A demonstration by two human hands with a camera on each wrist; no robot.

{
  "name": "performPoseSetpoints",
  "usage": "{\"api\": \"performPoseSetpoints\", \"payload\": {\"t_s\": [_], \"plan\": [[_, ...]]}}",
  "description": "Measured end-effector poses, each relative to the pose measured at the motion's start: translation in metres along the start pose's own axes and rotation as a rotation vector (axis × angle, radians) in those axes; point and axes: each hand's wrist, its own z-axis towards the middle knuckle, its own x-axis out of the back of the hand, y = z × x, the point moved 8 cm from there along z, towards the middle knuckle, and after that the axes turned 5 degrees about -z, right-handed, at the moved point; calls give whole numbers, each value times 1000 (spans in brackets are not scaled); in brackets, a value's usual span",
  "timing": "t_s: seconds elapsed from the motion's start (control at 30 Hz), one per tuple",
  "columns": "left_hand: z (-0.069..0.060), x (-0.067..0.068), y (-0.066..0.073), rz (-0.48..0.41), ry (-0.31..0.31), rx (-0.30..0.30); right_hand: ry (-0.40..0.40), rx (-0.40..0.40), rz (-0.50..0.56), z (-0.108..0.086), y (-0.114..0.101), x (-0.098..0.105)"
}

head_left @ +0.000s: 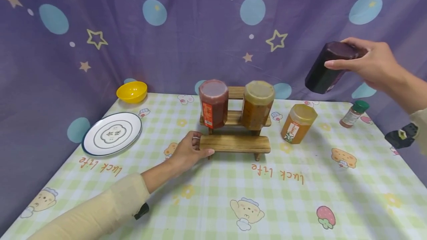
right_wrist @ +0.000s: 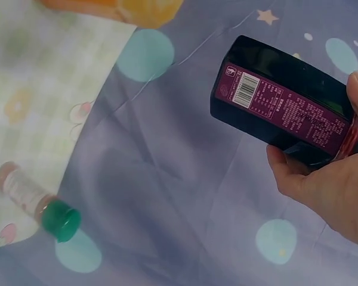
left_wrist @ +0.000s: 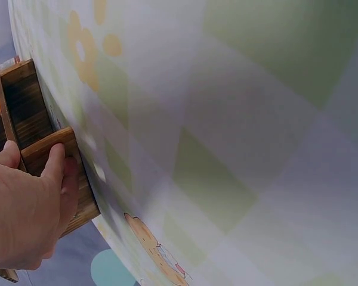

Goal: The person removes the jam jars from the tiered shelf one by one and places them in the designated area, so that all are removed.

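My right hand [head_left: 377,62] holds a dark jar [head_left: 319,73] by its top end, tilted, up in front of the curtain. In the right wrist view the jar [right_wrist: 274,101] shows a purple label with a barcode. My left hand [head_left: 186,151] grips the left end of the lowest step of a wooden step rack [head_left: 235,143]. The left wrist view shows thumb and fingers on either side of the rack's wood [left_wrist: 48,143]. On the step above stand a red jar [head_left: 215,108] and an amber jar [head_left: 257,108], side by side.
Right of the rack an orange-yellow jar [head_left: 298,125] stands on the checked tablecloth [head_left: 207,203]. Farther right is a small green-capped bottle [head_left: 353,115]. A white plate [head_left: 100,145] and a yellow bowl [head_left: 132,93] lie at the left. A purple curtain [head_left: 200,47] hangs behind.
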Motion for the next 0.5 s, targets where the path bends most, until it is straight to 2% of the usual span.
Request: {"api": "performPoseSetpoints", "payload": {"t_s": [0.1, 0.33, 0.5], "plan": [[1, 0, 0, 3, 0, -5, 21, -18, -40, -2, 10, 4], [1, 0, -1, 12, 2, -5, 37, -47, -215, -9, 34, 11], [2, 0, -2, 7, 0, -5, 42, -69, -239, -13, 52, 9]]}}
